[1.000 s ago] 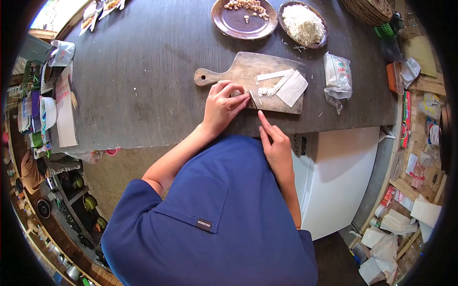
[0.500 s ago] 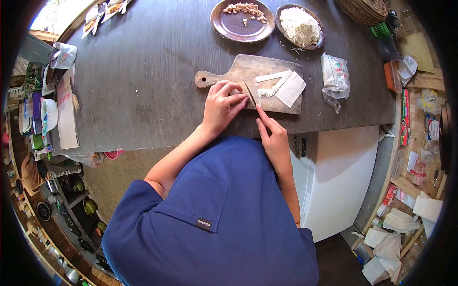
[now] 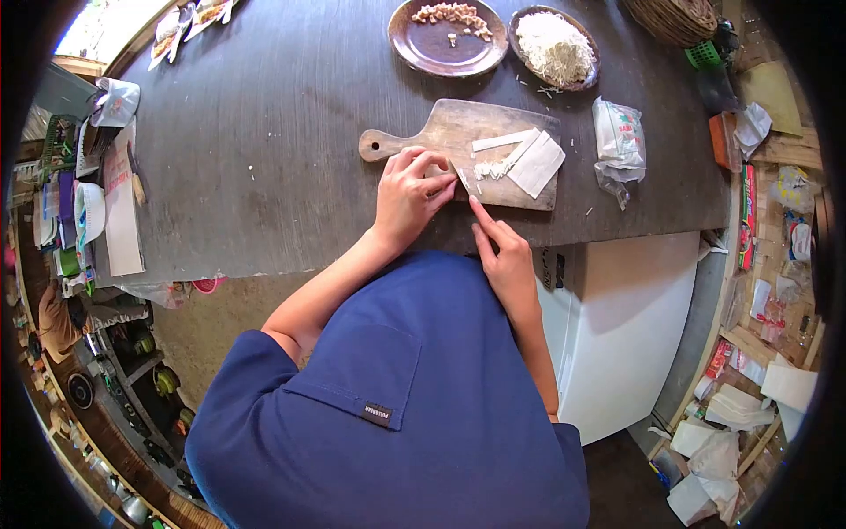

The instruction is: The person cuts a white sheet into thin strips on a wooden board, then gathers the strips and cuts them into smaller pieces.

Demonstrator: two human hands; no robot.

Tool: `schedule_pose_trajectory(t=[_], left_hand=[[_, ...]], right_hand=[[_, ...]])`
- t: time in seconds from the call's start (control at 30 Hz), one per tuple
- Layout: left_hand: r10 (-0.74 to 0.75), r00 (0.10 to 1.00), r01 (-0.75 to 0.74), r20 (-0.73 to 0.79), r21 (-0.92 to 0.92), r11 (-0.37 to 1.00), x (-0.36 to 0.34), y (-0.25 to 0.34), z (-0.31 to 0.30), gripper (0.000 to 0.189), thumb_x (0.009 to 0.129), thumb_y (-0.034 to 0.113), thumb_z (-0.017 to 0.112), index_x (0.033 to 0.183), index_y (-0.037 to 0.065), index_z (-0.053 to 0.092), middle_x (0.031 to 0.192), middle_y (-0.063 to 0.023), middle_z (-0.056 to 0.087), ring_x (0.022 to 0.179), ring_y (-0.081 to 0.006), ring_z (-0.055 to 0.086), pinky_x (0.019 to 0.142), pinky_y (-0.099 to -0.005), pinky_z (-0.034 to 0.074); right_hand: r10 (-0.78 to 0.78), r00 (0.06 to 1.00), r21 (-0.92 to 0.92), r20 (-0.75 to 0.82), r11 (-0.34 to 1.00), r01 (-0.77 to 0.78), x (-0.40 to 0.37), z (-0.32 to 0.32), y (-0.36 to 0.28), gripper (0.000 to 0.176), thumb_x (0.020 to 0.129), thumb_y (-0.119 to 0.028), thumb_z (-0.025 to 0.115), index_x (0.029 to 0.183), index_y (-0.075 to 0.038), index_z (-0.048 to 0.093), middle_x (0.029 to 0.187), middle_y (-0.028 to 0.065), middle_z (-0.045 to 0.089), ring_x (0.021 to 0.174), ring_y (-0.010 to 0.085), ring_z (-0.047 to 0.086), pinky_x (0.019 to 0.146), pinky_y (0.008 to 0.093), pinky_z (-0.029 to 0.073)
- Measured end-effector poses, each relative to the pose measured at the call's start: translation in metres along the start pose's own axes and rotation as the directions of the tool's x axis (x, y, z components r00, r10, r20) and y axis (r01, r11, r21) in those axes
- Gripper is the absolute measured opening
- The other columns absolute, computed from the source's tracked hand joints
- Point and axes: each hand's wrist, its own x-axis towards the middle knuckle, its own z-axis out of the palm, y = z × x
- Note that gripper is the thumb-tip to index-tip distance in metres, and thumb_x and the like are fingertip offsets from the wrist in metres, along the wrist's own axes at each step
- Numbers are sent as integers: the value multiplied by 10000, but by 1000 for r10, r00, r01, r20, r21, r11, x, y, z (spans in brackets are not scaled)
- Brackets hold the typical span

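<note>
Dark brown tabletop (image 3: 264, 115) here, running under everything and stretching well past the fingers on every side but the near one. Biggest thing on it by the hands is a wooden cutting board (image 3: 460, 123), right under the left fingers, its handle poking out to their left. Next down is a brown plate (image 3: 432, 56), well beyond the fingers, with small light-brown chunks (image 3: 449, 16) on its far side. Just right of that there's a smaller brown bowl (image 3: 586, 85) heaped with pale shreds (image 3: 557, 46). A clear plastic bag (image 3: 620, 137) of something white lies off to the right of both sets of fingers.

Hands now: the left hand (image 3: 412, 196) has its fingers bunched, thumb close to the tips, right beside the blade; can't tell what they're pinching, if anything. The right hand (image 3: 507, 247) is wrapped round the knife (image 3: 460, 179), pointer finger stretched along it and the others curled in.

Smaller stuff: flat white sheets (image 3: 536, 166) sit on the board to the right of the left fingertips, then a narrow white strip (image 3: 498, 141) touching them, and finally tiny white slivers (image 3: 492, 171) between blade and sheets.
</note>
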Motion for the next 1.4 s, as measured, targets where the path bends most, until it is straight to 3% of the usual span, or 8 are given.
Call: schedule_pose_trajectory(t=[0.47,0.53,0.77,0.83,0.93,1.1,1.23,1.4], left_hand=[[-95,995,90,-41,-100,991,-5,0,4,159,806,140,852,965,143,859,1045,8,735,1111,-266,644,990,-418,509],[-100,994,95,-38,-107,990,-4,0,4,156,806,138,851,962,144,860,1046,9,735,1112,-266,644,990,-419,508],[-88,995,84,-43,-98,992,4,2,5,229,817,130,863,1045,150,857,1089,-14,758,1118,-273,653,999,-409,508],[-95,987,72,-127,-175,982,13,0,5,322,846,100,857,1164,146,835,1154,-50,771,1110,-283,662,1005,-413,513],[-103,980,84,-172,-119,989,41,1,-1,318,863,92,844,1178,129,828,1162,-53,768,1120,-281,656,1008,-413,515],[55,997,-52,46,-66,996,81,-11,20,247,881,278,847,1094,153,843,1195,-48,734,1187,-289,629,1041,-440,500],[102,975,-95,199,-43,995,94,-12,31,201,854,280,855,1002,144,847,1202,-45,704,1218,-282,609,1051,-441,477],[101,983,-97,151,-33,995,90,-22,26,149,847,241,850,947,130,850,1169,-49,705,1177,-287,616,1040,-433,486]], right_hand=[[94,993,48,70,994,-98,-9,-14,-10,431,1059,-123,659,1489,-152,654,1019,244,719,785,350,665,813,391,545],[69,997,62,25,996,-71,-10,-8,-3,479,1046,-131,666,1508,-254,645,895,219,672,780,374,670,759,453,531],[47,997,244,-68,969,-29,4,-5,0,468,1059,-151,667,1515,-250,641,857,180,677,708,264,645,728,401,533],[278,961,384,11,886,-261,-5,-19,-3,455,1067,-177,669,1513,-260,645,805,126,668,699,170,624,700,356,530],[376,904,359,203,830,-426,-18,-44,-9,445,1069,-197,673,1507,-272,651,791,98,666,729,125,625,701,328,534],[135,967,271,215,944,-191,-22,-36,11,493,1051,-210,687,1532,-294,627,834,60,706,589,95,584,633,299,540],[200,923,321,329,895,-309,-6,-40,21,477,1067,-233,670,1538,-296,621,834,55,699,599,91,600,616,292,542],[326,938,426,117,837,-344,-8,-47,27,460,1093,-261,643,1549,-307,607,823,14,685,588,61,583,552,265,519]])
